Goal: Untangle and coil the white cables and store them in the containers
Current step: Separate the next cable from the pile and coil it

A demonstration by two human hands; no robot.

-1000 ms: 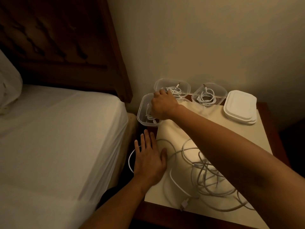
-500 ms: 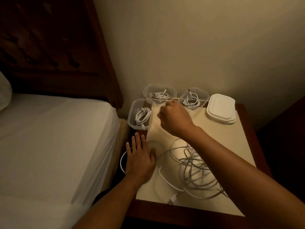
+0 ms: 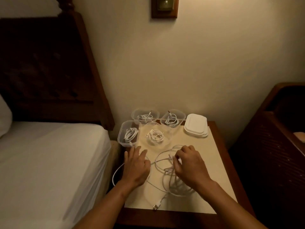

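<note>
Near front edge of the desk (image 3: 181,218), on the cream mat (image 3: 212,164): a USB plug (image 3: 156,206) lies loose, tip pointing toward the front-left corner, its lead running back and right into the white cable tangle (image 3: 170,177). The tangle sits mid-mat, long axis roughly front to back, with wide loops fanning toward the far-left side. One loop (image 3: 115,174) hangs over the left edge of the desk, toward the bed (image 3: 49,162). Left hand (image 3: 136,167) lies flat by the left edge, fingers straight and spread, holding nothing; it seems to press a strand to the mat. Right hand (image 3: 189,166) is on top of the tangle, fingers (image 3: 179,158) curled down and, as far as the dim light allows, pinching a strand at the tangle's far-left part. The right hand is the nearer to the knot, the left nearer to the overhanging loop. Judgement: a strand must be drawn out along its own run, away from the pressing hand; pulling across the loops could tighten the knot. Farther back, four clear containers, each with a coil inside: one at the left edge (image 3: 120,138), one just right of it (image 3: 167,141), two along the back edge (image 3: 134,113) (image 3: 182,115). A stack of white lids (image 3: 195,125) sits at the back-right corner of the mat. So four cables look stored and the tangle is what is left.
</note>
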